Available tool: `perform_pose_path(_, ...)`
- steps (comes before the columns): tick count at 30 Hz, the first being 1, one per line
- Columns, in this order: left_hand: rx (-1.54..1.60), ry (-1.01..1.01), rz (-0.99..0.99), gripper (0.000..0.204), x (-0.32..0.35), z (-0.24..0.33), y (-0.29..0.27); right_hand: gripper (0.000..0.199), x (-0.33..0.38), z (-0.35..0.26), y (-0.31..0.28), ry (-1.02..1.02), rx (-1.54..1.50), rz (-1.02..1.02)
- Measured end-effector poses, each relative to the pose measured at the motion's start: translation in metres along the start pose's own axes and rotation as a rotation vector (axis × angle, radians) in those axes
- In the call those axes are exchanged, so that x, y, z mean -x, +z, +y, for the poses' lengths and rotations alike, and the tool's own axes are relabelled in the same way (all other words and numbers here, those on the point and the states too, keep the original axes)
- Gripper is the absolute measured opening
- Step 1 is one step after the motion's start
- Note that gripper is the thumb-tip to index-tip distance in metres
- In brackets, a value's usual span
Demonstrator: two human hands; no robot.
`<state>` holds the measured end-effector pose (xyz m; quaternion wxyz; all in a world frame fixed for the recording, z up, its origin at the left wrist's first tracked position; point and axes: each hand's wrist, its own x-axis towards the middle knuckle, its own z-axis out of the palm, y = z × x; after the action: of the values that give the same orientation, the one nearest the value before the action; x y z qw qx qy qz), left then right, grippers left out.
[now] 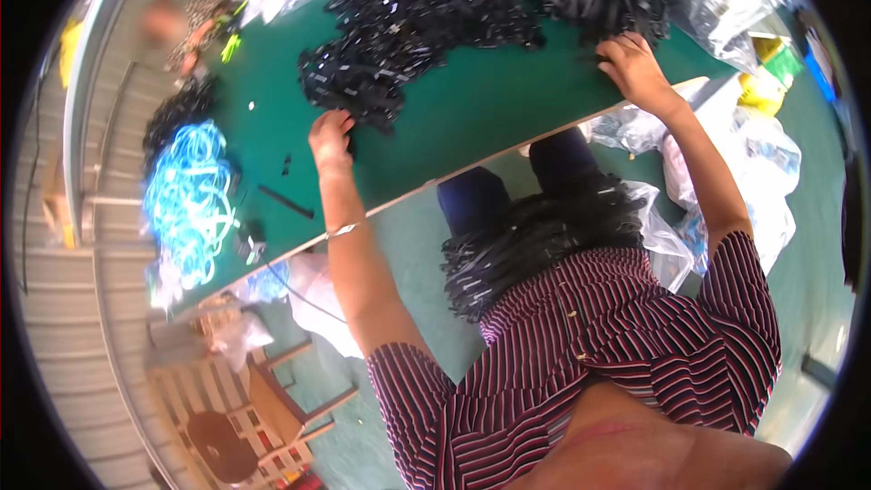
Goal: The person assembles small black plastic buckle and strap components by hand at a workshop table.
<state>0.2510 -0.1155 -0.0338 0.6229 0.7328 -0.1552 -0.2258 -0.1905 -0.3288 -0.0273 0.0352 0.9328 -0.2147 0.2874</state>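
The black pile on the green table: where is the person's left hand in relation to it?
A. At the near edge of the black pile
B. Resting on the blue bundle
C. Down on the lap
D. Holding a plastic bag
A: the left hand rests on the green table with its fingers at the near edge of the black pile, away from the blue bundle.

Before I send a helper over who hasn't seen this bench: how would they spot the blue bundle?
Start at the green table. Follow its near edge to the person's left, past the left hand. The blue bundle lies there, bright cyan loops; the other piles are black.
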Motion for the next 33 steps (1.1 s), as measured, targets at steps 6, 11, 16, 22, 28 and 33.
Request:
perform_pose_path(6, 0.121, 0.007, 0.151, 0.031, -0.025, -0.006, 0.004, 0.024, -0.017, -0.056, -0.003, 0.024, -0.453, 0.054)
perform_pose_path(11, 0.513, -0.080, 0.051, 0.026, 0.009, 0.000, 0.008, 0.030, -0.026, -0.082, -0.007, 0.167, -0.720, 0.024)
perform_pose_path(16, 0.433, 0.338, -0.049, 0.023, 0.072, 0.000, 0.027, 0.018, -0.047, -0.127, 0.009, -0.074, -0.826, 0.028)
perform_pose_path(22, 0.430, 0.362, -0.279, 0.022, 0.142, 0.005, 0.040, 0.023, -0.074, -0.171, 0.035, 0.650, -1.686, -0.534)
perform_pose_path(28, 0.289, 0.291, -0.710, 0.024, 0.210, -0.014, 0.051, 0.032, -0.062, -0.188, 0.096, 0.671, -2.227, -0.777)
perform_pose_path(33, 0.014, 0.296, -0.905, 0.025, 0.230, -0.033, 0.047, 0.032, -0.071, -0.193, 0.063, 0.848, -2.209, -0.584)
